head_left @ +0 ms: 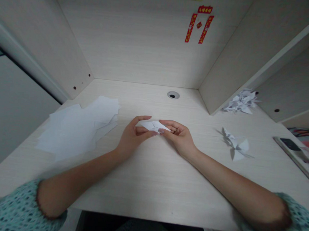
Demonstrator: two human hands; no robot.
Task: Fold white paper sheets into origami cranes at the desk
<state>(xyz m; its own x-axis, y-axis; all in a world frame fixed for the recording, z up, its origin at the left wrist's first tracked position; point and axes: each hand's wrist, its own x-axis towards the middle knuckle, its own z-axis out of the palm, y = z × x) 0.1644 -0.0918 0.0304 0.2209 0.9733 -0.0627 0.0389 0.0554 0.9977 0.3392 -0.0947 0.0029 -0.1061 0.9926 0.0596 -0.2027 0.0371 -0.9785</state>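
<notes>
A small folded piece of white paper [154, 125] is held just above the pale wooden desk [150, 185], at its middle. My left hand [132, 135] pinches its left end between thumb and fingers. My right hand [178, 134] grips its right end, fingers curled around the fold. Both hands meet over the paper, so part of it is hidden. Both forearms reach in from the near edge, with patterned teal sleeves pushed up.
A loose stack of white paper sheets [77, 128] lies at the left. A folded paper crane [235, 143] sits to the right, with a pile of more folded cranes [240, 101] behind it. A phone [290, 144] lies on a booklet at the far right. A cable hole [173, 94] is at the back.
</notes>
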